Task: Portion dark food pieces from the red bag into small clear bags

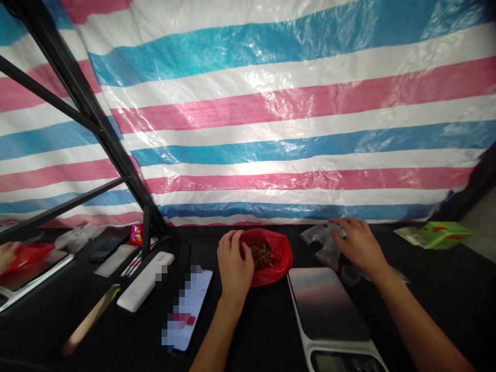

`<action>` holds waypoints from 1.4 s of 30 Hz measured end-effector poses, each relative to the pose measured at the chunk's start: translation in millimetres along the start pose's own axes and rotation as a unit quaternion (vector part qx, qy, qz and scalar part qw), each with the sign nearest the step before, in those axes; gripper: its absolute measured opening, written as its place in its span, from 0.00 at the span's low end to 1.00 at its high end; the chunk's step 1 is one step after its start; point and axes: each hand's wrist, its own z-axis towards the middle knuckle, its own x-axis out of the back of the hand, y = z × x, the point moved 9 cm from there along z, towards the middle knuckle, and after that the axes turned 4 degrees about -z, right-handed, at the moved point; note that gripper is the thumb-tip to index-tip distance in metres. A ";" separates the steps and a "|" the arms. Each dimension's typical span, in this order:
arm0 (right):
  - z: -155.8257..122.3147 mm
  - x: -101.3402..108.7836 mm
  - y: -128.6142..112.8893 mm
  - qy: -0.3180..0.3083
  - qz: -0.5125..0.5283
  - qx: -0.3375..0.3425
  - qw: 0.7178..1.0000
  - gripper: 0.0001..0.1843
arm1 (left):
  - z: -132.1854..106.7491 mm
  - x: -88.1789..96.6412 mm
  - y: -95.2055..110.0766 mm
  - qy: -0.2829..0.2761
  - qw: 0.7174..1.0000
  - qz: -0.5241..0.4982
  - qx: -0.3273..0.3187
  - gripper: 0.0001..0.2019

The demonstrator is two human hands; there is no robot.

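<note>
My left hand [235, 261] is curled over the left rim of a red plastic bag [284, 256], thumb inside and fingers outside. The bag stands with its mouth spread wide. Small brown dried pieces [262, 254] lie in it; their kind is too blurred to tell. My right hand [358, 245] reaches over several small clear plastic bags [327, 253], its fingers stretched forward and thumb apart from them. Whether its fingertips touch the bags is hard to see. Between my forearms sits a digital scale [329, 305] with a bare metal plate.
A small clear cup [350, 275] stands beside the scale. A smartphone [189, 310] and a white power strip [145, 281] lie to the left, near a black metal frame [127, 175]. A green packet [442, 235] is at right. Another person's hand [6, 253] shows at far left.
</note>
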 end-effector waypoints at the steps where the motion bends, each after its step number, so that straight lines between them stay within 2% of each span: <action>1: 1.7 4.4 -5.7 0.012 -0.001 0.001 1.000 0.19 | 1.5 3.6 -8.3 0.009 0.999 0.038 0.027 0.18; 2: 3.4 8.5 -13.3 0.021 0.009 0.007 1.000 0.19 | 2.2 4.3 -17.0 0.002 0.996 0.075 0.056 0.19; 4: 6.0 13.6 -34.9 0.016 0.060 0.036 0.997 0.17 | -0.4 -1.2 -35.5 -0.051 0.983 0.129 0.116 0.23; 7: 2.0 10.2 -81.0 -0.056 0.153 0.097 0.982 0.14 | -12.4 -16.3 -60.0 -0.149 0.959 0.139 0.198 0.27; 10: -13.7 1.2 -128.7 -0.161 0.218 0.152 0.951 0.17 | -19.8 -27.7 -70.6 -0.178 0.955 0.054 0.232 0.27; 13: -25.7 -1.2 -156.2 -0.201 0.235 0.176 0.935 0.17 | -17.7 -34.2 -70.5 -0.157 0.959 -0.070 0.227 0.27; 15: -27.1 -1.6 -162.4 -0.201 0.244 0.172 0.933 0.16 | -15.9 -36.3 -72.2 -0.138 0.952 -0.129 0.239 0.28; 17: -24.6 -1.6 -163.7 -0.192 0.254 0.162 0.934 0.15 | -16.5 -41.0 -75.7 -0.133 0.934 -0.190 0.271 0.27; 22: -14.2 9.4 -162.3 -0.121 0.264 0.134 0.947 0.09 | -21.5 -55.4 -77.0 -0.129 0.844 -0.378 0.358 0.27; 27: -11.3 29.9 -162.9 -0.048 0.274 0.119 0.953 0.09 | -15.5 -50.4 -68.0 -0.095 0.822 -0.438 0.351 0.29; 33: -8.9 38.5 -157.4 -0.022 0.255 0.100 0.961 0.09 | -2.1 -23.7 -65.3 0.012 0.870 -0.410 0.275 0.23; 36: -8.9 46.7 -152.5 0.019 0.266 0.086 0.960 0.08 | 1.5 -9.9 -64.8 0.055 0.892 -0.375 0.246 0.19; 39: -9.6 47.0 -146.9 0.042 0.268 0.068 0.960 0.08 | 4.8 8.2 -57.4 0.094 0.935 -0.278 0.198 0.13; 42: -9.4 35.1 -143.7 0.015 0.249 0.059 0.967 0.10 | 6.8 17.7 -41.1 0.081 0.978 -0.133 0.137 0.14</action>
